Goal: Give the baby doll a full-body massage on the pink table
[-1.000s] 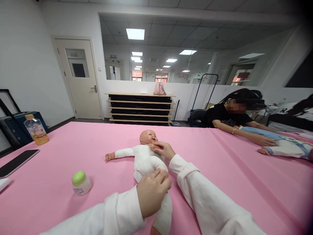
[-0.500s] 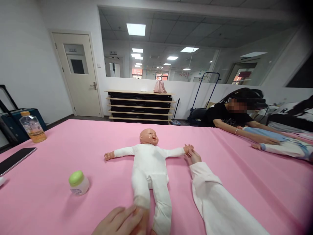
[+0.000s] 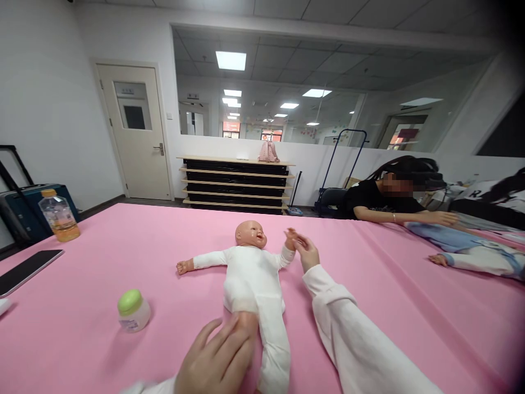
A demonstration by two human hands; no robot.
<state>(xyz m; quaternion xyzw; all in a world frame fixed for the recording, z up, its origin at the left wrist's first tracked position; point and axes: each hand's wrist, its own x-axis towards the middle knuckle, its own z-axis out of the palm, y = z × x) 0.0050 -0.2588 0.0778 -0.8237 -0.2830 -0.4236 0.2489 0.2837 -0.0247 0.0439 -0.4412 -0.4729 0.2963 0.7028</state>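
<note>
A baby doll (image 3: pixel 253 279) in a white suit lies face up on the pink-covered table (image 3: pixel 369 306), its head away from me. My left hand (image 3: pixel 219 353) is closed around one lower leg of the doll, which is bent up with its knee raised; the foot is hidden by my fingers. Between the fingertips of my right hand (image 3: pixel 308 253) is the doll's hand on the right side, that arm bent upward at the elbow. The doll's other arm stretches out flat to the left, and its other leg lies straight toward me.
Left of the doll stands a small jar (image 3: pixel 134 312) with a green lid. Farther left are a phone (image 3: pixel 28 269) and a bottle (image 3: pixel 60 218) of yellowish liquid. At the right, a person (image 3: pixel 375 202) reaches over another doll (image 3: pixel 479 251) in blue and white.
The doll's leg in my left hand has been pushed up toward its belly, and the arm in my right hand has come inward and bent. The other person's arm has shifted.
</note>
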